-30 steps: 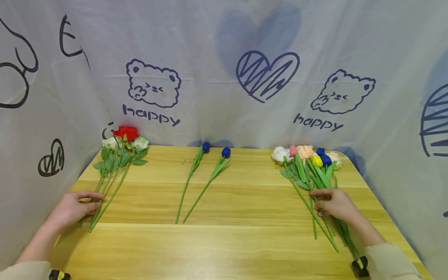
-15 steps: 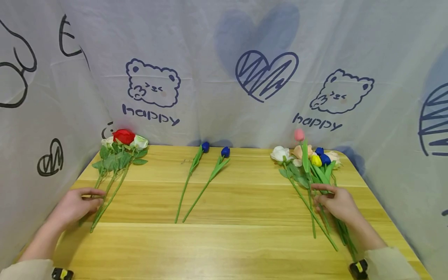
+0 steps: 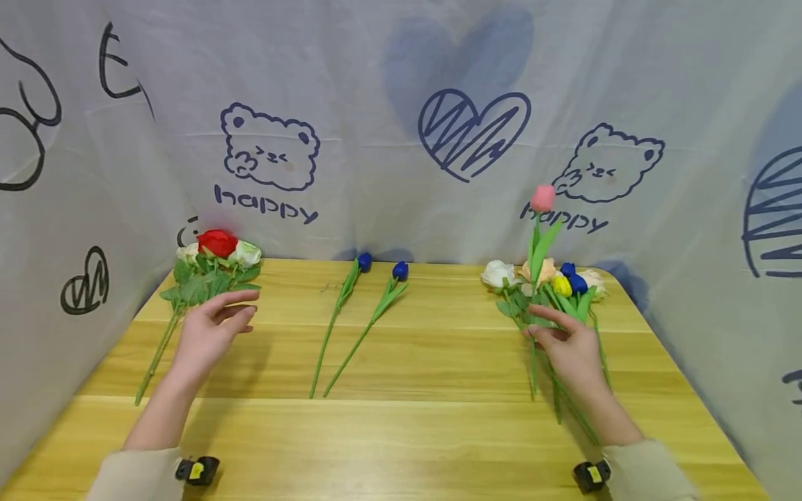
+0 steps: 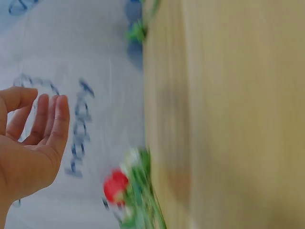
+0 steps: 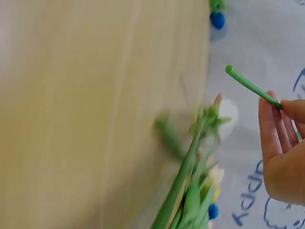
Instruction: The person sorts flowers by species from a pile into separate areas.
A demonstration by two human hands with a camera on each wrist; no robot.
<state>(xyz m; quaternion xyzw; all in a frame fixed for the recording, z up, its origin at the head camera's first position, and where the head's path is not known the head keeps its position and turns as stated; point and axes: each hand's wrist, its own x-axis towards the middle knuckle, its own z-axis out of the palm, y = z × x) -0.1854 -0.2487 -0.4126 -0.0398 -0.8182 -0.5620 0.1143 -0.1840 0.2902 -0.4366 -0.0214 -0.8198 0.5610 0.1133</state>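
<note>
A pink tulip stands nearly upright in the right hand, its stem pinched between thumb and fingertips. The hold falls below the leaves, we judge, so that the bloom stays unpressed and rides above its neighbors.

Beneath and beyond that pinch, heads toward the far edge of the wooden table, lies a mixed cluster: we count one white rose, one yellow tulip, two clustered blue tulips and, as far as the overlapping blooms let us tell, two peach roses.

Well left of the pinch, two loose blue tulips lie side by side, slightly angled, their stems pointing our way, probably to keep them easy to reach.

Farther left, the left hand hangs above the table with thumb and fingers apart, holding nothing. Just beyond it and to its left we count one red rose between two pale white roses, gathered close, it seems, as one bunch.
</note>
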